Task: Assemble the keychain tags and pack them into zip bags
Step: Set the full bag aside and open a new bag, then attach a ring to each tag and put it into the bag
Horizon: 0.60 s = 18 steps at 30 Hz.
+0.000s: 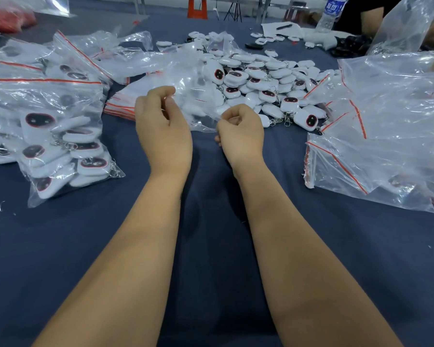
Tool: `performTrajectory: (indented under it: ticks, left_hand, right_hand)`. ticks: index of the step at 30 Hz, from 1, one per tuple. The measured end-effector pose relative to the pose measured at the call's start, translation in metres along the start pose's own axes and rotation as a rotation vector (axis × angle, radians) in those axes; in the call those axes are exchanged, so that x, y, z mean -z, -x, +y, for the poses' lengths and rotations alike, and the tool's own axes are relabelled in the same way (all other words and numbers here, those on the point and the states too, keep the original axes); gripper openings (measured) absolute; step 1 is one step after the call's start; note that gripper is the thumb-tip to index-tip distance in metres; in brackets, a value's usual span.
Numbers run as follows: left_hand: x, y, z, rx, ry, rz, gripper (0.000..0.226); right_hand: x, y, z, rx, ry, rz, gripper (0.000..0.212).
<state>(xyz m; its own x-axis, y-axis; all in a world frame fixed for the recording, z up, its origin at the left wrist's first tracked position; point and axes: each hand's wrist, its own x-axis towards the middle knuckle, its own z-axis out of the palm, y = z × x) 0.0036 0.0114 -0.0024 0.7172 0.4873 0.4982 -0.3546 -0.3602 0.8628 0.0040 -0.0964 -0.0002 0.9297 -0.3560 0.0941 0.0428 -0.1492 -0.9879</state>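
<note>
Clear zip bag [198,96] pinched by left hand [161,128] and right hand [239,131] mid-counter [211,246], tags pile [266,81] just behind

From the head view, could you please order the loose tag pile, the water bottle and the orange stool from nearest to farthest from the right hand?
1. Loose tag pile: just beyond the right hand, slightly to its right.
2. Orange stool: past the table's far edge, ahead and left.
3. Water bottle: far right corner; close to the stool's distance, so that order is uncertain.
</note>
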Motion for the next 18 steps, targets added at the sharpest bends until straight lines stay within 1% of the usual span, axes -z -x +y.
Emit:
performTrajectory:
  ticks: [3,5,7,10,11,12,14,15,16,18]
  left_hand:
    - [0.001,-0.002,0.000,0.013,0.041,-0.039,0.022]
    - [0.002,-0.002,-0.001,0.031,0.056,-0.120,0.018]
    - [0.000,-0.001,-0.002,0.031,0.031,-0.279,0.020]
    - [-0.002,0.003,-0.002,0.047,-0.014,-0.576,0.028]
    - [-0.002,0.004,-0.003,0.047,-0.049,-0.637,0.031]
    - [-0.003,0.004,-0.004,0.035,-0.084,-0.666,0.033]
    - [-0.003,0.005,-0.004,0.001,-0.100,-0.633,0.032]
    - [-0.001,0.004,-0.003,-0.008,-0.098,-0.559,0.030]
    - [0.000,0.001,-0.004,0.001,-0.094,-0.438,0.031]
    - [0.004,-0.005,-0.005,0.077,-0.049,-0.165,0.038]
  right_hand:
    - [0.002,0.000,-0.002,-0.030,-0.037,0.021,0.018]
    - [0.004,0.000,-0.003,-0.023,-0.075,0.015,0.019]
    - [0.005,0.000,-0.002,0.004,-0.096,0.017,0.018]
    - [0.005,-0.003,0.000,0.022,-0.092,0.011,0.013]
    - [0.006,-0.004,0.001,0.019,-0.096,-0.011,0.013]
    - [0.008,-0.004,0.001,0.018,-0.101,-0.045,0.018]
    - [0.010,-0.005,0.002,0.034,-0.115,-0.129,0.033]
    - [0.012,-0.005,0.002,0.050,-0.113,-0.163,0.036]
    - [0.013,-0.005,0.001,0.061,-0.097,-0.177,0.037]
    - [0.015,-0.007,-0.001,0.062,-0.065,-0.166,0.036]
